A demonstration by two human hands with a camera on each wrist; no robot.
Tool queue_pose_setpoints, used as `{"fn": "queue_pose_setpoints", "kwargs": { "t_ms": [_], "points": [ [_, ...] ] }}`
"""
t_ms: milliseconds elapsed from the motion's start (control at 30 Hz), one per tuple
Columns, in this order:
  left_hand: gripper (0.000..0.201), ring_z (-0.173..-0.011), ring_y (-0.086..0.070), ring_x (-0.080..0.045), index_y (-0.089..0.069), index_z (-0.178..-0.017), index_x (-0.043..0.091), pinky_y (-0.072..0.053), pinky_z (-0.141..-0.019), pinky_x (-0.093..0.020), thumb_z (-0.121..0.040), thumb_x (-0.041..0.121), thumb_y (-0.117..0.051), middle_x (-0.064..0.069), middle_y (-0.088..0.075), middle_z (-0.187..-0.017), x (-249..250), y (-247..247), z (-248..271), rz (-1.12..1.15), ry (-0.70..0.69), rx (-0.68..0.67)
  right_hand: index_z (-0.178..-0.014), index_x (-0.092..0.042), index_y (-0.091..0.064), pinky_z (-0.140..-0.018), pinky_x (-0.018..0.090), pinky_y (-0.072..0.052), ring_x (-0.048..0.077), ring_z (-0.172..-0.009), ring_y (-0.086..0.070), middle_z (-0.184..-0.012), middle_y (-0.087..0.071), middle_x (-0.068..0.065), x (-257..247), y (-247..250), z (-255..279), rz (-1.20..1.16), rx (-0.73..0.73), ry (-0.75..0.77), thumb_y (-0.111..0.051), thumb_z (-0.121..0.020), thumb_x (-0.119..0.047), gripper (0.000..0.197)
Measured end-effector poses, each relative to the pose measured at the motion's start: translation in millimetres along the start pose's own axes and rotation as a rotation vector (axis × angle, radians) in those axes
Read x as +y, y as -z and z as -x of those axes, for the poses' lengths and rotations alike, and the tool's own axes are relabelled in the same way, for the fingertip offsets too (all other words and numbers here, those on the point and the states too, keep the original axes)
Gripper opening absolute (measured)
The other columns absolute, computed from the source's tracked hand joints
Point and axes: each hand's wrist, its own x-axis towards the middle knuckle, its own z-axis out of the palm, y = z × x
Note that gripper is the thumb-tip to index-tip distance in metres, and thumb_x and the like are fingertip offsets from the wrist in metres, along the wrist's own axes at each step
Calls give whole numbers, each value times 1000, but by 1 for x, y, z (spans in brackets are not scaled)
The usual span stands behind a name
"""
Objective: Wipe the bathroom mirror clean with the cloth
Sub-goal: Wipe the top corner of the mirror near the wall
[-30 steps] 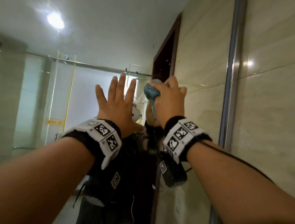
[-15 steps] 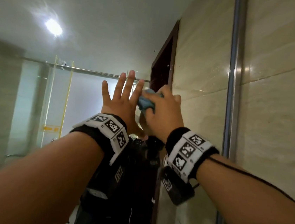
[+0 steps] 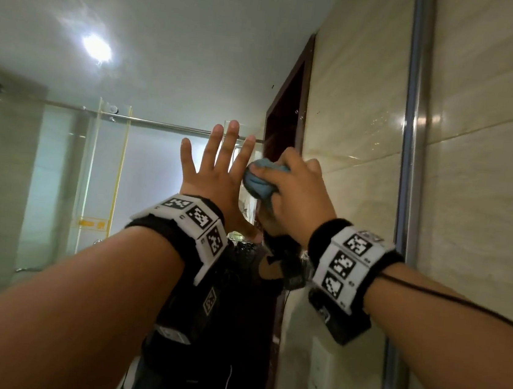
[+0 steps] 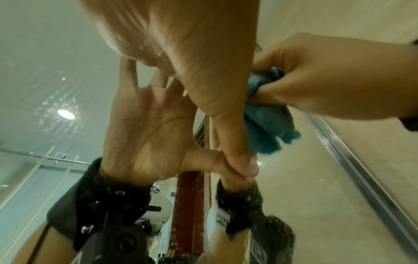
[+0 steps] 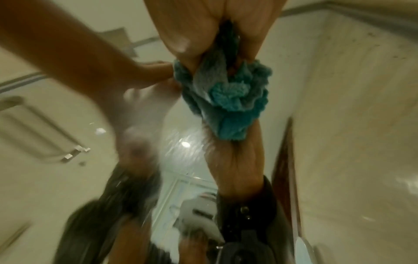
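Beige-tiled bathroom wall (image 3: 482, 220) borders the large wall mirror (image 3: 139, 37) along a vertical metal strip (image 3: 409, 147). One bunched blue terry cloth (image 3: 261, 180) sits in the right hand (image 3: 296, 199), whose fingers (image 3: 292, 160) are curled round it and press it to the glass; loose folds hang out below the thumb in the left wrist view (image 4: 267, 128). One left hand (image 3: 216, 173) lies flat on the mirror just beside the cloth, its fingers (image 3: 227, 143) straight and spread, holding nothing. Two marker-patterned wristbands are visible, one per wrist (image 3: 193, 228) (image 3: 349, 262). Reflected in the glass are one ceiling lamp (image 3: 96, 47), a glass shower screen (image 3: 103, 177) and a dark door frame (image 3: 289, 118). Most of the cloth is hidden inside the fist. Motion blur smears the right wrist view, where only the cloth (image 5: 228, 100) reads clearly.
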Motion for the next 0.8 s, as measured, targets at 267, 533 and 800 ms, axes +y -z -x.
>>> {"fn": "queue_pose_setpoints", "kwargs": {
  "t_ms": [267,533,800],
  "points": [
    [148,-136,34,-29,39,-137,20,13,-107,-60,-45,91,-53,-9,43,-144,0,-1,0,12,4,3,-121,-29,-61,-94,26,-36,22,-105,-40,-104,-41,-6,1,-2,-22,-35,103,-148,-56,-86,-2,44],
    [150,-136,35,-29,41,-135,21,13,-107,-61,-44,90,-56,-8,44,-144,0,0,-1,10,5,-17,-111,-24,-66,-99,36,-43,26,-104,-48,-104,-44,0,27,21,-56,-168,241,-326,-55,-90,-14,26],
    [151,-136,34,-29,42,-134,20,12,-107,-61,-43,91,-55,-9,44,-144,1,0,0,-3,16,-5,-119,-23,-63,-92,20,-36,14,-96,-45,-104,-49,2,18,35,-51,-15,-2,-91,-53,-92,-18,29]
  ]
}}
